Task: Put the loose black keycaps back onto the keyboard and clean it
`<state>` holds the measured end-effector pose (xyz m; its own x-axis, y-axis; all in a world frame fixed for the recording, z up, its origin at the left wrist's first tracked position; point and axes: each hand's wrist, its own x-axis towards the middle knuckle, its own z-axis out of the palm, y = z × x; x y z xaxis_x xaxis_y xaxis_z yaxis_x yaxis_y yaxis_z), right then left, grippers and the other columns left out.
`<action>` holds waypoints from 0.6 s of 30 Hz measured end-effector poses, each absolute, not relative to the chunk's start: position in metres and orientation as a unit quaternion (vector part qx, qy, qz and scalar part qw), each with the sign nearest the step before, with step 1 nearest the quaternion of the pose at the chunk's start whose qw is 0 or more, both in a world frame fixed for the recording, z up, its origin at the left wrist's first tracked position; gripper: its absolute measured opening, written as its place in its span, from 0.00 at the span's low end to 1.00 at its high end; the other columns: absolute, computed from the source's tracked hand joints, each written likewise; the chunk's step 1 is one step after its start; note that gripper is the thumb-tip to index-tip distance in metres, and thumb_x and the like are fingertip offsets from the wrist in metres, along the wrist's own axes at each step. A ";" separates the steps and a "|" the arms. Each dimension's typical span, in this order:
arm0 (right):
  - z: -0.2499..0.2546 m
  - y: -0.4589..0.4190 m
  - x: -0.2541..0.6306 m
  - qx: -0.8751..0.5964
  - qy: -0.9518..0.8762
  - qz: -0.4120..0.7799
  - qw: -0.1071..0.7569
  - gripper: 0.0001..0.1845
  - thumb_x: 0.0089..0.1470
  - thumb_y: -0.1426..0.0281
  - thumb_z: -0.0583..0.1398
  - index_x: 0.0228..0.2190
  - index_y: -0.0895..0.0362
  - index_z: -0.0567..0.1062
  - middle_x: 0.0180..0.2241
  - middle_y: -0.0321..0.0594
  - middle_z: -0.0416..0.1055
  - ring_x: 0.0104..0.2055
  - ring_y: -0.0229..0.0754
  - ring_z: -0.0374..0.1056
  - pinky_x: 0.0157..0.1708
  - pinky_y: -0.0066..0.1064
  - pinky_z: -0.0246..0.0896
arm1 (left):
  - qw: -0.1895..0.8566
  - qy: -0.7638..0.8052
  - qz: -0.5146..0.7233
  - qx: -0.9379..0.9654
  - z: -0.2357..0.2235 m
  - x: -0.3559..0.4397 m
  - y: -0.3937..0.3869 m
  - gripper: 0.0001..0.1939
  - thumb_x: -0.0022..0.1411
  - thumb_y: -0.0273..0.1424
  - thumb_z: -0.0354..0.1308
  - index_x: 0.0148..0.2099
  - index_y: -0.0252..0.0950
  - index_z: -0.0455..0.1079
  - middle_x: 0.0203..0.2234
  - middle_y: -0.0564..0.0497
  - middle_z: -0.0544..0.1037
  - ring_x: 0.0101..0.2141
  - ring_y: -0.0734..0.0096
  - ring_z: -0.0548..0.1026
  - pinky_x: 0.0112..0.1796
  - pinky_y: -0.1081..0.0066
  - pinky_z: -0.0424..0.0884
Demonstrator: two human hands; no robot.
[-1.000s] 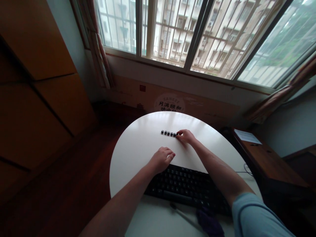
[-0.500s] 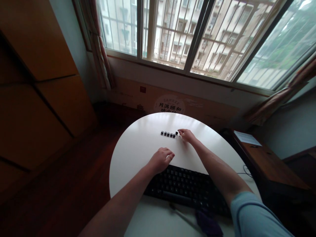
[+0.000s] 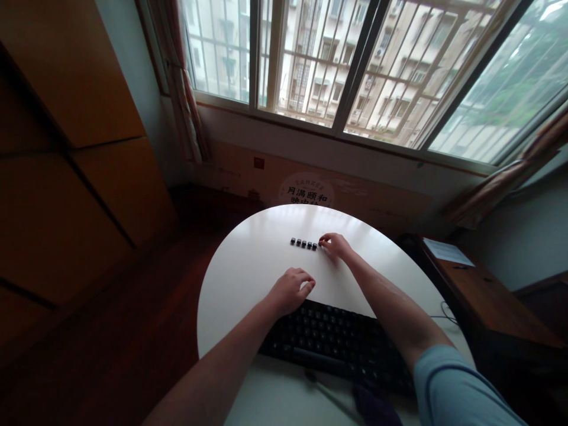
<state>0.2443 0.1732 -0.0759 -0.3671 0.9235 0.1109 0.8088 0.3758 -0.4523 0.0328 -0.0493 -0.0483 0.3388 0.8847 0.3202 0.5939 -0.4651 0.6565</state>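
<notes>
Several small black keycaps (image 3: 304, 244) stand in a row on the round white table (image 3: 239, 254). At the right end of that row, my right hand (image 3: 336, 244) has its fingertips closed on one more keycap (image 3: 320, 243), which is mostly hidden by the fingers. My left hand (image 3: 293, 290) hovers or rests by the upper left edge of a black keyboard (image 3: 337, 340). Its fingers are curved with the thumb apart, and nothing shows between them.
In front of the keyboard lie a thin brush-like tool (image 3: 331, 396) and a dark purple cloth-like item (image 3: 375, 405). A cable (image 3: 446, 313) runs off the table's right edge. Beyond it stands a wooden desk (image 3: 492, 290) with a white paper sheet (image 3: 448, 251).
My right fingertips have moved onto the keycap at the row's right end, drawing it nearer the row's line. The left thumb and fingers have parted slightly. The view has shifted a little.
</notes>
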 end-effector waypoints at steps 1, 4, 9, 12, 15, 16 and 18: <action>-0.077 0.171 0.246 -0.534 -0.809 0.164 0.184 0.09 0.53 0.66 0.64 0.37 0.54 0.81 0.39 0.39 0.78 0.42 0.41 0.73 0.45 0.29 0.65 | 0.219 0.468 0.333 0.789 -0.049 0.033 -0.049 0.11 0.68 0.32 0.53 0.42 0.36 0.78 0.41 0.46 0.80 0.45 0.60 0.74 0.52 0.62 0.66; -0.083 0.165 0.250 -0.535 -0.801 0.172 0.207 0.11 0.49 0.68 0.65 0.37 0.55 0.80 0.39 0.37 0.78 0.42 0.40 0.73 0.44 0.28 0.64 | 0.221 0.467 0.332 0.789 -0.051 0.033 -0.048 0.10 0.68 0.31 0.54 0.42 0.36 0.78 0.40 0.46 0.80 0.45 0.61 0.74 0.52 0.62 0.66; -0.091 0.165 0.251 -0.540 -0.784 0.208 0.226 0.11 0.44 0.69 0.65 0.34 0.58 0.80 0.35 0.38 0.78 0.38 0.39 0.73 0.41 0.27 0.65 | 0.224 0.470 0.332 0.787 -0.053 0.033 -0.047 0.09 0.67 0.30 0.56 0.42 0.37 0.78 0.41 0.46 0.80 0.45 0.60 0.74 0.52 0.61 0.66; -0.089 0.167 0.252 -0.532 -0.783 0.233 0.222 0.12 0.42 0.68 0.67 0.32 0.58 0.80 0.34 0.38 0.78 0.37 0.40 0.73 0.41 0.27 0.65 | 0.226 0.472 0.333 0.785 -0.053 0.033 -0.047 0.09 0.66 0.30 0.56 0.42 0.37 0.78 0.41 0.47 0.80 0.46 0.60 0.74 0.52 0.61 0.66; -0.085 0.166 0.254 -0.522 -0.786 0.248 0.218 0.13 0.40 0.66 0.68 0.31 0.57 0.81 0.34 0.38 0.78 0.38 0.41 0.73 0.42 0.29 0.65 | 0.230 0.471 0.332 0.784 -0.053 0.032 -0.046 0.09 0.66 0.30 0.56 0.42 0.37 0.78 0.41 0.47 0.80 0.45 0.61 0.75 0.52 0.62 0.67; -0.084 0.165 0.255 -0.519 -0.788 0.251 0.217 0.13 0.40 0.65 0.68 0.32 0.57 0.81 0.35 0.38 0.78 0.38 0.41 0.73 0.42 0.29 0.65 | 0.232 0.471 0.332 0.784 -0.053 0.032 -0.046 0.09 0.66 0.29 0.56 0.43 0.37 0.78 0.41 0.47 0.80 0.45 0.61 0.75 0.52 0.62 0.67; -0.083 0.162 0.257 -0.514 -0.790 0.258 0.215 0.16 0.40 0.63 0.68 0.34 0.56 0.81 0.37 0.39 0.78 0.38 0.41 0.73 0.42 0.30 0.65 | 0.234 0.471 0.331 0.784 -0.052 0.032 -0.047 0.09 0.66 0.29 0.56 0.43 0.37 0.78 0.41 0.47 0.80 0.45 0.61 0.75 0.51 0.62 0.67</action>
<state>0.2567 0.1615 -0.0830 -0.3797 0.9220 0.0755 0.7001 0.3397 -0.6281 0.0322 -0.0465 -0.0521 0.3376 0.8929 0.2978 0.5837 -0.4468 0.6780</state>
